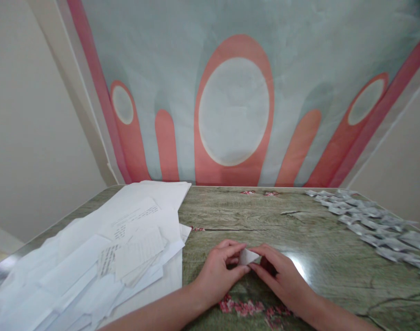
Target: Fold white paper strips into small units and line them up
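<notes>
A small folded piece of white paper (247, 256) is held up over the front middle of the table, between both hands. My left hand (221, 271) pinches its left side between thumb and fingers. From the right, my right hand (281, 272) grips the paper's other edge with thumb and forefinger. The two hands almost meet at the paper, and its underside is hidden.
White paper sheets and slips (137, 243), some printed, lie piled on the left of the wood-patterned table (230, 211). Rows of small folded paper pieces (375, 223) lie at the right. Behind the table hangs a patterned backdrop (182, 55).
</notes>
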`<state>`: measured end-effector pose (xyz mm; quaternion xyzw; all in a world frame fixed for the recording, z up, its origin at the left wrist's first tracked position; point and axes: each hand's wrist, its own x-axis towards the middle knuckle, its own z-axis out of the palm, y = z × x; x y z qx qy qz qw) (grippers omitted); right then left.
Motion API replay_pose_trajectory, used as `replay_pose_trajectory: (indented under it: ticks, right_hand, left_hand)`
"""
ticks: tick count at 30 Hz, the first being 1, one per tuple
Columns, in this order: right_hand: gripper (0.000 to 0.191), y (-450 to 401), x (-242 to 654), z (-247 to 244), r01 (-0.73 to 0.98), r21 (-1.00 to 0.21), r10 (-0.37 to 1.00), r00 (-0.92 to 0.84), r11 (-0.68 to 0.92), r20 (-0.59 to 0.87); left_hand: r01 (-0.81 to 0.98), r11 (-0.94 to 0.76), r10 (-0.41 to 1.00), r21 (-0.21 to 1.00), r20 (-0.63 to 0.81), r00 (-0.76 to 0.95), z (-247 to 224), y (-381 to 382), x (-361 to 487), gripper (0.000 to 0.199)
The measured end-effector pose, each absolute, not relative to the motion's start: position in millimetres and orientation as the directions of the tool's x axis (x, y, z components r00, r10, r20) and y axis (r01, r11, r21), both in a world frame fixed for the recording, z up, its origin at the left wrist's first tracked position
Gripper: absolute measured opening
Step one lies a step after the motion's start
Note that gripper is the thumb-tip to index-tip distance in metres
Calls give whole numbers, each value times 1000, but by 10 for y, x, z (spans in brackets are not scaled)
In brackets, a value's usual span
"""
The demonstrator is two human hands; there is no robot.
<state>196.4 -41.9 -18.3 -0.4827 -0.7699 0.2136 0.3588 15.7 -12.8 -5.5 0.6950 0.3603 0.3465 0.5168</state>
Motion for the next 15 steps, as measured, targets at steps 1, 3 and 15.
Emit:
replay_pose_trajectory:
  ticks: [1, 3, 15]
  right_hand:
    - [17, -418, 1963, -181, 590, -674, 895, -275, 445, 350]
    - [18, -416, 1960, -178, 585, -674, 892, -269, 451, 363]
    - [31, -433, 1974, -153, 559, -669, 869, -247, 490, 429]
  left_hand:
    - [139, -199, 862, 970, 106, 496, -54, -129, 158, 43]
    - [114, -185, 865, 976, 107, 491, -60, -134, 163, 42]
    - [61, -144, 870, 988, 97, 483, -100, -161, 207, 44]
